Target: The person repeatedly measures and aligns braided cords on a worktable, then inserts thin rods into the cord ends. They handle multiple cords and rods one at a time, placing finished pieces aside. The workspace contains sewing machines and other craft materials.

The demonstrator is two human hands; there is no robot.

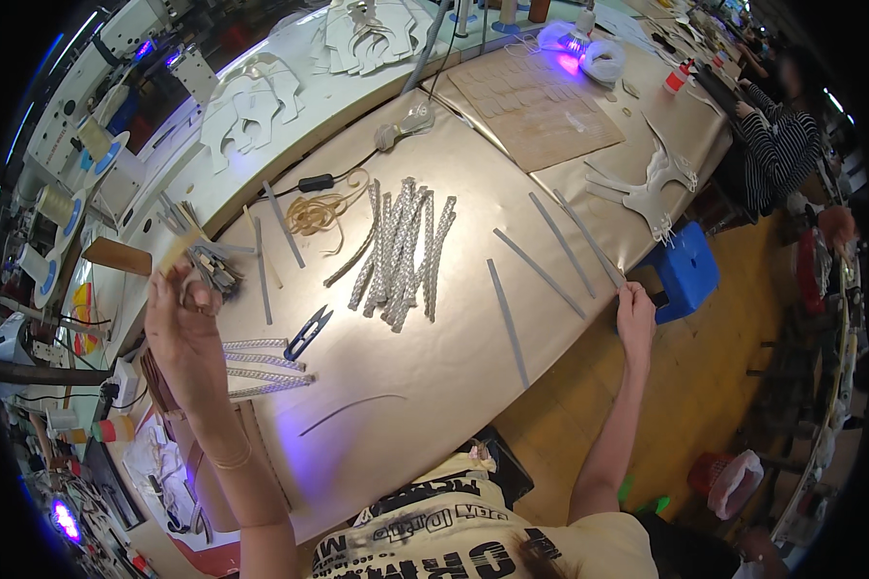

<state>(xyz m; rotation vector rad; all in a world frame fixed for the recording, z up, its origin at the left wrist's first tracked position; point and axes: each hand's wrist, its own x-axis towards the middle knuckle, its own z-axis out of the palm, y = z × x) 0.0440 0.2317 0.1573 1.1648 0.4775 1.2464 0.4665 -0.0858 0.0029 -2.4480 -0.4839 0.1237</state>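
My left hand (pixel 185 314) is raised over the left side of the table, fingers closed around a blurred tan object (pixel 176 255), perhaps a brush. At the table's right edge my right hand (pixel 635 311) pinches the near end of a narrow grey strip (pixel 587 234), which lies slantwise on the tabletop. Several similar strips, one of them a grey strip (pixel 508 322), are spread to its left. A pile of silver braided straps (pixel 403 246) lies mid-table. Blue thread snips (pixel 308 333) rest between my left hand and that pile, beside flat braided strips (pixel 266 369).
Coiled tan cord (pixel 321 214) and a light bulb on a cable (pixel 407 127) lie beyond the braids. Farther right are a brown board (pixel 539 106) and white cut pieces (pixel 647 188). A blue stool (pixel 687 270) stands off the right edge. Another person in stripes (pixel 780 145) sits far right.
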